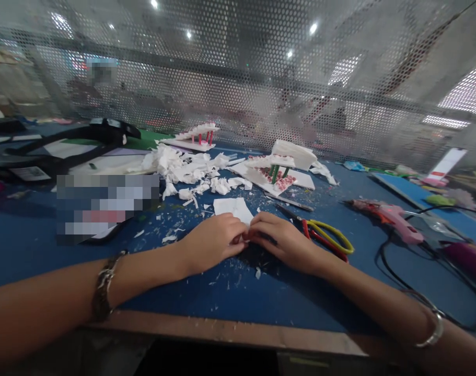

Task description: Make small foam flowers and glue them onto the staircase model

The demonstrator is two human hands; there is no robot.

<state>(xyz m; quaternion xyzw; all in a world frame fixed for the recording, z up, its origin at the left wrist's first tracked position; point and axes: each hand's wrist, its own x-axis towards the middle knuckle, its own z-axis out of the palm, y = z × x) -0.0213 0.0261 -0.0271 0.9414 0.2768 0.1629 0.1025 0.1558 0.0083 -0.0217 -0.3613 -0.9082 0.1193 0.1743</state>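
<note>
Behind the hands (214,237), partly hidden paper (232,207)

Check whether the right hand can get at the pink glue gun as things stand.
Likely yes: the glue gun lies right of the right hand, handle uncovered; the scissors between look low enough to pass over. It would first have to leave its spot beside the left hand.

White paper piece (230,207): plain, roughly four-sided, uneven edges. Center of frame, looks near flat, slightly skewed, lower edge hidden. Small white bit (244,239) just below, pinched at fingertips, mostly covered. Can't tell if same piece.
</note>
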